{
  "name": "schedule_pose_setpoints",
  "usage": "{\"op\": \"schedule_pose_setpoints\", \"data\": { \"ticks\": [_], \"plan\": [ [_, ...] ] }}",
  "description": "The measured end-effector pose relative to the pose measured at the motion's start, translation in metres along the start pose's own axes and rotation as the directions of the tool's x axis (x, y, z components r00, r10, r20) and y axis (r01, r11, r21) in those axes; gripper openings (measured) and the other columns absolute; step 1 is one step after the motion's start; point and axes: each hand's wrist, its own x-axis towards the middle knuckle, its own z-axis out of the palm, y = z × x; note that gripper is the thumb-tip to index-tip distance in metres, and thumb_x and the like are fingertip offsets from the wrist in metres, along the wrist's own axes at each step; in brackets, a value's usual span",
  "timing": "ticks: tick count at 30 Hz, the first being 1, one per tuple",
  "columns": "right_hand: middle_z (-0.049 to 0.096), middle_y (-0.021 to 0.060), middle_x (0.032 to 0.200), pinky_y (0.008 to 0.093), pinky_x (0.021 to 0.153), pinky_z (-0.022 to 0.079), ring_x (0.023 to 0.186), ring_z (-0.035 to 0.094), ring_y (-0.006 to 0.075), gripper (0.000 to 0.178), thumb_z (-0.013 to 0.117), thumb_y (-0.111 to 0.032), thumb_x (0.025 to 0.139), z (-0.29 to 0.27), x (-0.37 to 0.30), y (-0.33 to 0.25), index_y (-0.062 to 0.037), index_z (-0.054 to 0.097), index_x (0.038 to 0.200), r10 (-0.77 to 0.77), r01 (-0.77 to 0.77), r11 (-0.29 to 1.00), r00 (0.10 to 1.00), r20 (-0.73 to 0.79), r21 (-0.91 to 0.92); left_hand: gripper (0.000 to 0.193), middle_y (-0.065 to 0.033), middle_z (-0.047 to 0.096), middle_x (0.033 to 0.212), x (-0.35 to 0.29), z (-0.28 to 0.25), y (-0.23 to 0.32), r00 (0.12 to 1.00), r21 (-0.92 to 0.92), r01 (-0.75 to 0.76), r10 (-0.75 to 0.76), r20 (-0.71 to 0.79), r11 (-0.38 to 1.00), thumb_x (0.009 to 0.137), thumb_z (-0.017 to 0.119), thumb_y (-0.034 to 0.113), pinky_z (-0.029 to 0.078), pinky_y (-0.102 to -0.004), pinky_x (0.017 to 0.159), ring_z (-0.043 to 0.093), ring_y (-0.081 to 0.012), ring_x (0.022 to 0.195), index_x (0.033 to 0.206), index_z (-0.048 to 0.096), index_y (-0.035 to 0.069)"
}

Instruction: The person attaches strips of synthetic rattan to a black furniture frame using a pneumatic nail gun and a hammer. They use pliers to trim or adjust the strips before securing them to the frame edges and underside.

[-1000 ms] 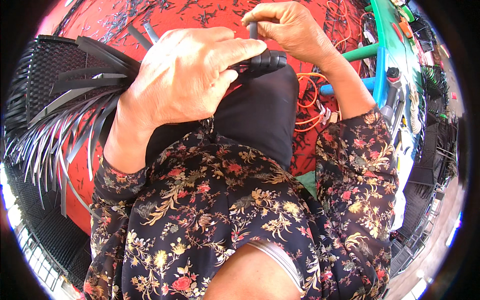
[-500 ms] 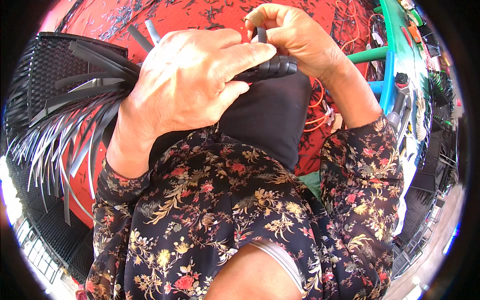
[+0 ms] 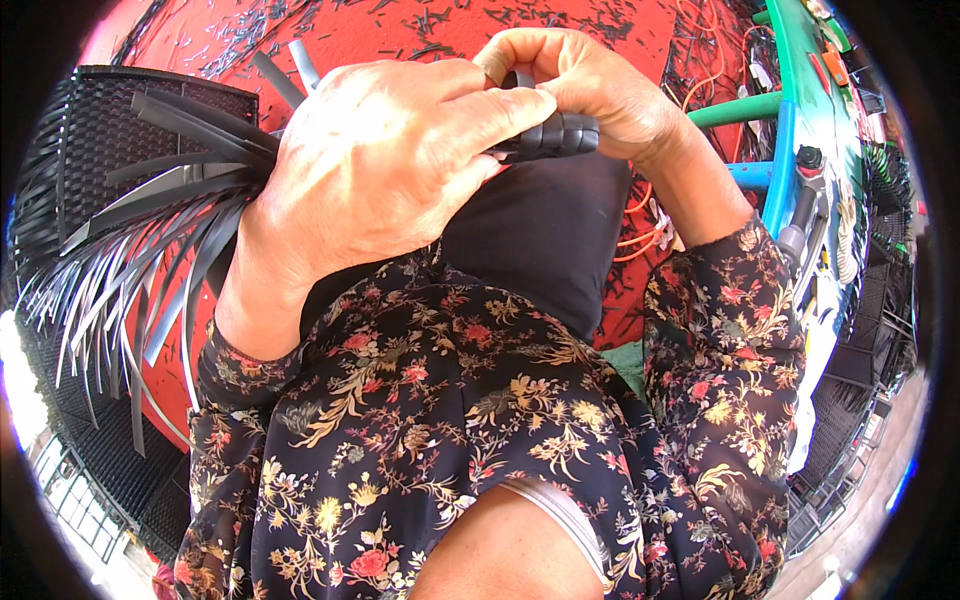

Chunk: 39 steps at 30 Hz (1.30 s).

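My left hand (image 3: 370,170) is closed around a bundle of flat black and grey strips (image 3: 205,150), whose loose ends fan out past the wrist. Beyond its thumb and forefinger, a black woven end piece (image 3: 560,137) sticks out, with strips wrapped side by side round it. My right hand (image 3: 590,90) pinches a narrow black strip (image 3: 514,80) just above that piece. One of its fingers wears a tan wrap (image 3: 492,65). The left hand's palm side and the strip's far end are hidden. Beneath lies a smooth black cushion-like surface (image 3: 540,225).
Strip scraps litter the red floor covering (image 3: 420,35). A dark woven panel (image 3: 130,130) stands at the left. To the right are a green and blue frame (image 3: 745,108), a power tool (image 3: 803,200) and an orange cord (image 3: 635,240). More dark woven pieces (image 3: 850,370) sit beyond.
My right hand has shifted slightly down and left, drawing the strip's loop lower against the woven piece. The left hand keeps its grip, nearly still.
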Motion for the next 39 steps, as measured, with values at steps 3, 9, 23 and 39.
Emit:
{"op": "schedule_pose_setpoints", "data": {
  "ticks": [3, 9, 23, 39],
  "plan": [
    [0.063, 0.0098, 0.1, 0.0254, 0.084, 0.046, 0.092, 0.061, 0.0146, 0.026, 0.051, -0.012, 0.087, 0.013, -0.002, -0.004, 0.0047, 0.058, 0.106, -0.08, 0.081, 0.989, 0.997, -0.018, 0.12, 0.046, -0.0122, 0.062, 0.083, 0.002, 0.001, -0.001, 1.0, -0.025, -0.009, 0.009, -0.002, 1.0, 0.065, 0.07, 0.003, 0.05, -0.0346, 0.063, 0.061, -0.0281, 0.073, 0.111, 0.063, 0.006],
    [0.059, 0.0103, 0.116, 0.0296, 0.095, 0.041, 0.106, 0.056, 0.0162, 0.034, 0.053, -0.011, 0.084, -0.001, -0.026, -0.013, 0.0045, 0.054, 0.115, -0.335, 0.255, 0.903, 0.922, -0.196, -0.345, 0.04, -0.0119, 0.062, 0.084, 0.007, 0.005, -0.004, 0.999, -0.015, -0.01, 0.009, -0.054, 1.0, 0.068, 0.069, 0.006, 0.05, -0.0358, 0.064, 0.061, -0.0307, 0.073, 0.107, 0.064, 0.008],
    [0.061, 0.0118, 0.085, 0.0312, 0.067, 0.047, 0.076, 0.063, 0.0253, 0.017, 0.069, 0.0, 0.074, 0.073, -0.039, -0.002, -0.0006, 0.053, 0.078, -0.938, 0.314, 0.034, 0.337, 0.078, -0.949, 0.037, -0.0143, 0.064, 0.086, 0.012, 0.013, -0.018, 1.0, -0.068, -0.009, 0.008, -0.016, 0.998, 0.066, 0.069, 0.007, 0.05, -0.0398, 0.069, 0.061, -0.0341, 0.081, 0.103, 0.061, 0.005],
    [0.051, 0.0076, 0.075, 0.0179, 0.046, 0.033, 0.058, 0.048, 0.0088, 0.012, 0.054, -0.001, 0.09, 0.101, -0.053, 0.012, -0.0029, 0.044, 0.084, -0.658, 0.586, 0.738, 0.514, -0.551, -0.335, 0.03, -0.0133, 0.064, 0.084, 0.014, 0.035, -0.021, 0.993, -0.018, -0.034, 0.031, -0.117, 0.999, 0.067, 0.07, 0.009, 0.05, -0.0399, 0.068, 0.062, -0.0333, 0.081, 0.095, 0.061, 0.005]
  ]
}}
